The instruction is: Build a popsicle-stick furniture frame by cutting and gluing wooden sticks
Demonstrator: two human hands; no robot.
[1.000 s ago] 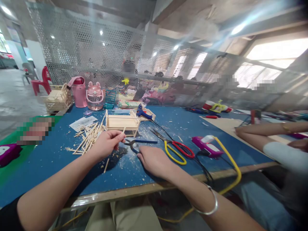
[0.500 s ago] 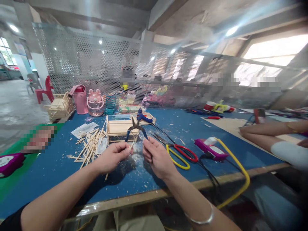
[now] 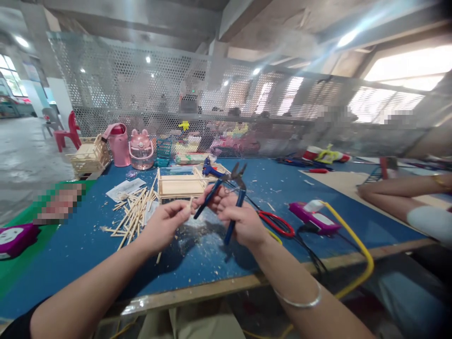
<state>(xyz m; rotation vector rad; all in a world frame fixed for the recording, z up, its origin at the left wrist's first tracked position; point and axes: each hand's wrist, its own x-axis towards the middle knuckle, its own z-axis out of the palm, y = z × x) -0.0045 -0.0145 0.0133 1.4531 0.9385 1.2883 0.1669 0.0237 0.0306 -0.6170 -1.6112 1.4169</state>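
A craft workshop is spreading around a long blue worktable [image 3: 70, 273], where pale wooden sticks [image 3: 132, 214] are lying in a loose heap, a small slatted wooden model [image 3: 180, 187] is standing beside them, and a blue glue gun [image 3: 211, 168] and red-handled scissors [image 3: 293, 230] are resting nearby. Another person's arm [image 3: 391, 190] is leaning on the surface farther right, while a perforated screen [image 3: 134, 89] is running along the back. Bare concrete beams [image 3: 243, 21] are crossing overhead, and plastic chairs [image 3: 68, 138] are standing on the floor [image 3: 21, 146] at far left.

left hand [image 3: 168, 217]: pinching thin stick [image 3: 191, 203] | right hand [image 3: 246, 225]: holding blue-handled pliers [image 3: 237, 178], jaws apart | wooden frame [image 3: 180, 186]: beyond left hand
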